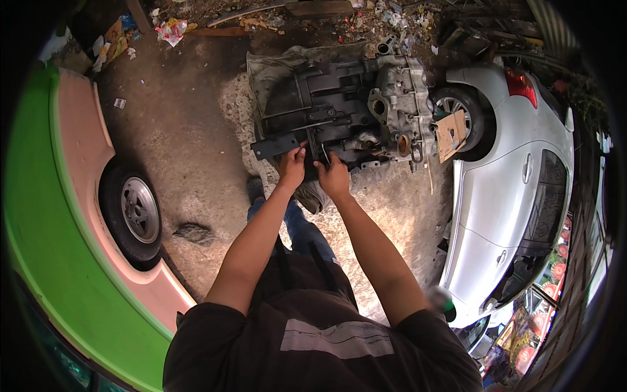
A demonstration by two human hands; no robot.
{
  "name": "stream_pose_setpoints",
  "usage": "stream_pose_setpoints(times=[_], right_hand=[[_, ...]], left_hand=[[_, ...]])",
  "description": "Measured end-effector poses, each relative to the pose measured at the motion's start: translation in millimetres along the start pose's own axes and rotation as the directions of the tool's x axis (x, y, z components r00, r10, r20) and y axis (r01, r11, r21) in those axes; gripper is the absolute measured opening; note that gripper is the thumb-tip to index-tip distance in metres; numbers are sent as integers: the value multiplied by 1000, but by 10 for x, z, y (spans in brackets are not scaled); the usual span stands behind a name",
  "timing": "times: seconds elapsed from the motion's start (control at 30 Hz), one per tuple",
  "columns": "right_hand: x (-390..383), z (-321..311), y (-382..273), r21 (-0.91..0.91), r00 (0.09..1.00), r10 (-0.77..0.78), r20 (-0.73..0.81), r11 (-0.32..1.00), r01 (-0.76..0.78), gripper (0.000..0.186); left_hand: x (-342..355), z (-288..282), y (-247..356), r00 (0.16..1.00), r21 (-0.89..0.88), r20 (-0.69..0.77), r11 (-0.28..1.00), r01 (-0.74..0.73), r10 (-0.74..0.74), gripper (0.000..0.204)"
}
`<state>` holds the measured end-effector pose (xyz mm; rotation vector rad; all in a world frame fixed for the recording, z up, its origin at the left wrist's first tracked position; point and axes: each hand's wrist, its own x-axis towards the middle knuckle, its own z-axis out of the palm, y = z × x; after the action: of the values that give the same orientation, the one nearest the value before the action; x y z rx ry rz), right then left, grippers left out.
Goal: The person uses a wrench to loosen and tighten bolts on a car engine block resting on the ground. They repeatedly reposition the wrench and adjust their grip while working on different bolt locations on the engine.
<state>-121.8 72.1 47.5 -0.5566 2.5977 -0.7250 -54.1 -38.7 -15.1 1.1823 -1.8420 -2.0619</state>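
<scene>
An engine (336,81) with a black lower body and a pale metal cylinder head (398,85) lies on a grey cloth (258,65). At its near side is a black metal bracket (274,147) with a flat plate sticking out to the left. My left hand (292,168) is closed on this bracket beside its upright part. Just to the right, my right hand (335,176) has its fingers bent against the same part, pinching something small that I cannot make out. The fingertips of both hands are partly hidden among the dark parts.
A green and pink vehicle with a wheel (139,209) stands at the left. On the right is a silver car (503,189), with a piece of cardboard (450,135) by its wheel. Litter (171,31) and planks (320,8) lie at the far side. A dark rag-like lump (193,233) is on the ground.
</scene>
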Motion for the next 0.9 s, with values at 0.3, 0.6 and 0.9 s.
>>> stream_pose_setpoints(times=[0.3, 0.6, 0.9], right_hand=[[-11, -37, -53, -4, 1000, 14, 19, 1000, -14, 34], [-13, -25, -38, -22, 1000, 10, 14, 1000, -10, 43], [-10, -27, -49, -27, 1000, -11, 13, 1000, 12, 38]], left_hand=[[94, -31, -81, 997, 64, 36, 996, 59, -61, 29], [493, 105, -281, 985, -69, -115, 988, -139, 130, 27], [257, 140, -66, 992, 36, -109, 998, -60, 63, 34]])
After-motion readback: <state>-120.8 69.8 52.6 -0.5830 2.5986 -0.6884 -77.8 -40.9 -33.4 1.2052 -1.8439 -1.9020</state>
